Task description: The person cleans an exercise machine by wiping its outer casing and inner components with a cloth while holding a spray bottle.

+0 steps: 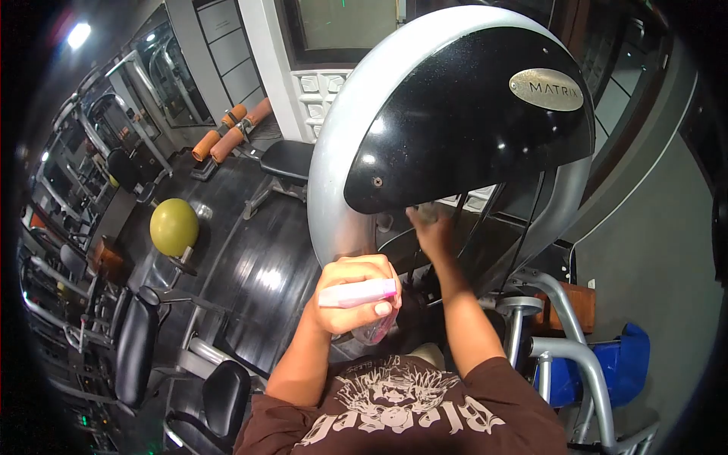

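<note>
My left hand is closed round a clear spray bottle with a pink and white nozzle, in front of the silver frame of a gym machine. Below the machine's glossy black cover, which bears a MATRIX badge, my right hand reaches under the lower edge. Its fingers are partly hidden and blurred, with something pale at them that I cannot make out. Dark cables run down beside that hand.
At the left are a yellow-green exercise ball, a black padded bench, orange foam rollers and black seats. Silver tubing and a blue object stand at the lower right, near the grey wall.
</note>
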`<state>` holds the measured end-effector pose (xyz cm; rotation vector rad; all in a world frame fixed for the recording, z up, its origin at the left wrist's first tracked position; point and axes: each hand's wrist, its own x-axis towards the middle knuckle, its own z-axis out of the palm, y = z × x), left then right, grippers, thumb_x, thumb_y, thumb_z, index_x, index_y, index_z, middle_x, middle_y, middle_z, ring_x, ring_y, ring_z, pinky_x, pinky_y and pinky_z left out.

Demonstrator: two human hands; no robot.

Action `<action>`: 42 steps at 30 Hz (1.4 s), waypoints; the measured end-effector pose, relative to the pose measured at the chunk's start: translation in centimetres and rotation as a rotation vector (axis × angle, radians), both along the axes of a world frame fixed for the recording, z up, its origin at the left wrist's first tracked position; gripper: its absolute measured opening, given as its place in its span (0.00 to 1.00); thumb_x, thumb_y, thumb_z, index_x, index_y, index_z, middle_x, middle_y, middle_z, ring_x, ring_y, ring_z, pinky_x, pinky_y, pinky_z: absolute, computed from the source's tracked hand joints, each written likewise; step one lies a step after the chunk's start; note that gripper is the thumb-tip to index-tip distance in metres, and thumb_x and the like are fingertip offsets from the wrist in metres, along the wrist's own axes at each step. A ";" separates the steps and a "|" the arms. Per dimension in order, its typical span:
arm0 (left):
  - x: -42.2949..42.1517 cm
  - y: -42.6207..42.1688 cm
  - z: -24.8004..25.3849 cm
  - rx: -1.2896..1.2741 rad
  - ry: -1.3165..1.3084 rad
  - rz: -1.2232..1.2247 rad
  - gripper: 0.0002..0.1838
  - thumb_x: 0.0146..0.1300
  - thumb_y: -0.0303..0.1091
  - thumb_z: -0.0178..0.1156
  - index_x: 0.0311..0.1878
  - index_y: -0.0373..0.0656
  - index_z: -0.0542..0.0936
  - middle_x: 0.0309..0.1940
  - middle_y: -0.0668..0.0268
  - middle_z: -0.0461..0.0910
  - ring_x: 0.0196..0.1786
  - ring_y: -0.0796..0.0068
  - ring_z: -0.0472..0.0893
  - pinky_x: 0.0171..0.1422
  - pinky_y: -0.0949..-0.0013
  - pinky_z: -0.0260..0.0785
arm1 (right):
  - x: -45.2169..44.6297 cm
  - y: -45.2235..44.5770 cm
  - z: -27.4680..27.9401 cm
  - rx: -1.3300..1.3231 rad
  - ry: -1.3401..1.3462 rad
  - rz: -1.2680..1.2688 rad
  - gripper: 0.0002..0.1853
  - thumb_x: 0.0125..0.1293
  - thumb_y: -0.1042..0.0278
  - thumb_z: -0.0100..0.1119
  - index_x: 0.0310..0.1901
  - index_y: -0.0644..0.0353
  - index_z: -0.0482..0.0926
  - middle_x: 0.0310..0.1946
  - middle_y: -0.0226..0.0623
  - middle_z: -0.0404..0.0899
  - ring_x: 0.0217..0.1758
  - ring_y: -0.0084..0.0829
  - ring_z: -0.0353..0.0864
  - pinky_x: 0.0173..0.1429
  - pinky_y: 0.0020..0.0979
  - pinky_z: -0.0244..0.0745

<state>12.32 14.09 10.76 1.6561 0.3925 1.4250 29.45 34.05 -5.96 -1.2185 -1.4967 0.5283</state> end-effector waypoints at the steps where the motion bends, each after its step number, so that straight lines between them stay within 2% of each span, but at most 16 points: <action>1: 0.1 0.0 0.0 0.001 0.000 0.003 0.07 0.62 0.27 0.70 0.36 0.32 0.84 0.34 0.55 0.84 0.36 0.64 0.85 0.43 0.64 0.77 | 0.0 0.3 -5.0 -0.074 0.067 0.045 0.24 0.57 0.51 0.84 0.41 0.63 0.85 0.32 0.44 0.88 0.37 0.45 0.89 0.44 0.44 0.81; 3: 0.3 -0.2 0.1 -0.028 -0.011 0.009 0.08 0.62 0.28 0.70 0.36 0.32 0.84 0.34 0.55 0.84 0.36 0.64 0.85 0.43 0.64 0.78 | 0.4 -0.9 -7.5 -0.136 0.106 0.069 0.26 0.56 0.49 0.85 0.40 0.63 0.84 0.33 0.44 0.87 0.38 0.42 0.89 0.44 0.43 0.81; 5: 0.1 -0.2 -0.1 -0.006 0.002 0.011 0.09 0.62 0.29 0.71 0.36 0.32 0.84 0.34 0.55 0.84 0.36 0.64 0.85 0.43 0.64 0.78 | 0.5 -0.9 -7.9 -0.082 0.057 0.036 0.27 0.56 0.46 0.84 0.40 0.64 0.85 0.35 0.51 0.88 0.40 0.50 0.90 0.44 0.45 0.81; 10: 0.3 -0.3 0.2 -0.030 0.007 0.023 0.09 0.62 0.30 0.70 0.36 0.31 0.84 0.34 0.55 0.84 0.36 0.64 0.85 0.43 0.64 0.78 | 0.6 0.2 8.7 0.212 -0.048 -0.001 0.25 0.59 0.57 0.81 0.52 0.63 0.85 0.42 0.50 0.89 0.47 0.57 0.89 0.53 0.48 0.82; 14: 0.7 -0.7 0.5 -0.037 -0.036 0.063 0.09 0.62 0.29 0.70 0.36 0.31 0.83 0.33 0.55 0.84 0.36 0.64 0.84 0.42 0.64 0.78 | 1.7 3.2 13.3 0.521 -0.246 -0.004 0.26 0.58 0.58 0.79 0.56 0.62 0.86 0.44 0.51 0.89 0.50 0.59 0.88 0.57 0.49 0.81; 16: 0.7 -0.7 0.5 -0.002 0.004 0.089 0.09 0.63 0.29 0.70 0.36 0.31 0.83 0.33 0.55 0.84 0.36 0.64 0.84 0.42 0.64 0.77 | 1.3 3.5 12.6 0.586 -0.215 -0.002 0.27 0.59 0.56 0.79 0.56 0.62 0.86 0.44 0.51 0.90 0.50 0.59 0.88 0.57 0.49 0.81; 19: 0.6 -0.7 0.3 0.005 -0.011 0.095 0.09 0.63 0.29 0.70 0.36 0.31 0.83 0.34 0.55 0.84 0.36 0.63 0.84 0.42 0.64 0.77 | 0.0 0.3 9.1 0.117 0.044 0.000 0.27 0.60 0.52 0.79 0.54 0.62 0.86 0.42 0.51 0.90 0.48 0.57 0.89 0.56 0.48 0.81; 22: 0.7 -0.8 0.2 -0.018 -0.050 0.089 0.09 0.63 0.29 0.70 0.36 0.31 0.83 0.33 0.55 0.84 0.36 0.63 0.84 0.42 0.64 0.77 | 0.7 -0.1 -2.0 -0.140 0.047 0.108 0.26 0.59 0.48 0.81 0.47 0.64 0.86 0.39 0.51 0.89 0.44 0.50 0.90 0.50 0.44 0.82; 23: 0.6 -0.8 0.2 -0.024 -0.059 0.088 0.09 0.63 0.28 0.70 0.36 0.31 0.83 0.33 0.55 0.83 0.36 0.63 0.84 0.42 0.64 0.77 | 0.3 -0.3 -6.5 -0.103 0.240 0.207 0.23 0.59 0.52 0.82 0.46 0.63 0.86 0.38 0.49 0.89 0.42 0.47 0.90 0.48 0.42 0.82; 24: 0.7 -0.8 0.1 -0.023 -0.061 0.084 0.09 0.63 0.28 0.70 0.36 0.31 0.83 0.33 0.55 0.83 0.36 0.63 0.84 0.42 0.64 0.77 | 1.0 -0.1 -10.6 -0.146 0.096 0.168 0.21 0.59 0.56 0.83 0.45 0.62 0.86 0.36 0.47 0.89 0.40 0.44 0.89 0.47 0.40 0.81; 26: 0.6 -0.7 0.1 -0.018 -0.059 0.076 0.08 0.63 0.28 0.70 0.35 0.31 0.83 0.33 0.55 0.83 0.36 0.63 0.84 0.42 0.63 0.77 | 1.2 -1.0 -11.7 -0.137 0.039 0.136 0.21 0.59 0.55 0.83 0.43 0.61 0.85 0.34 0.46 0.88 0.38 0.44 0.89 0.45 0.40 0.81; 32: 0.2 -0.5 0.0 -0.013 -0.044 0.034 0.08 0.64 0.27 0.69 0.36 0.31 0.83 0.34 0.54 0.83 0.36 0.63 0.84 0.42 0.63 0.78 | 1.1 0.2 -2.2 -0.020 0.039 0.180 0.22 0.58 0.53 0.83 0.42 0.63 0.85 0.34 0.44 0.88 0.38 0.47 0.89 0.45 0.42 0.82; 34: 0.2 -0.4 0.0 -0.027 -0.059 0.021 0.08 0.63 0.27 0.70 0.36 0.30 0.83 0.34 0.54 0.83 0.36 0.63 0.84 0.42 0.63 0.78 | 1.0 -0.6 5.5 0.066 -0.097 0.038 0.22 0.62 0.54 0.80 0.48 0.62 0.86 0.41 0.46 0.89 0.43 0.51 0.88 0.51 0.43 0.82; 36: 0.3 -0.3 -0.2 -0.035 -0.070 0.001 0.08 0.63 0.27 0.70 0.37 0.30 0.83 0.34 0.53 0.83 0.36 0.63 0.84 0.43 0.63 0.78 | 1.1 1.6 9.1 0.380 -0.100 0.036 0.24 0.64 0.56 0.77 0.56 0.62 0.85 0.49 0.50 0.88 0.52 0.56 0.87 0.57 0.46 0.81; 38: 0.4 -0.4 -0.1 -0.033 -0.075 0.002 0.08 0.63 0.27 0.70 0.37 0.30 0.83 0.34 0.53 0.83 0.36 0.63 0.84 0.42 0.63 0.78 | 1.9 1.6 12.2 0.516 -0.177 0.081 0.24 0.66 0.58 0.75 0.59 0.63 0.84 0.52 0.53 0.87 0.55 0.58 0.85 0.60 0.48 0.79; 42: 0.3 -0.2 -0.1 -0.019 -0.084 -0.010 0.08 0.63 0.27 0.70 0.37 0.31 0.83 0.34 0.53 0.83 0.36 0.63 0.84 0.42 0.63 0.78 | 0.8 2.2 10.2 0.624 -0.320 -0.088 0.24 0.65 0.57 0.76 0.57 0.63 0.84 0.49 0.52 0.88 0.52 0.59 0.86 0.57 0.51 0.80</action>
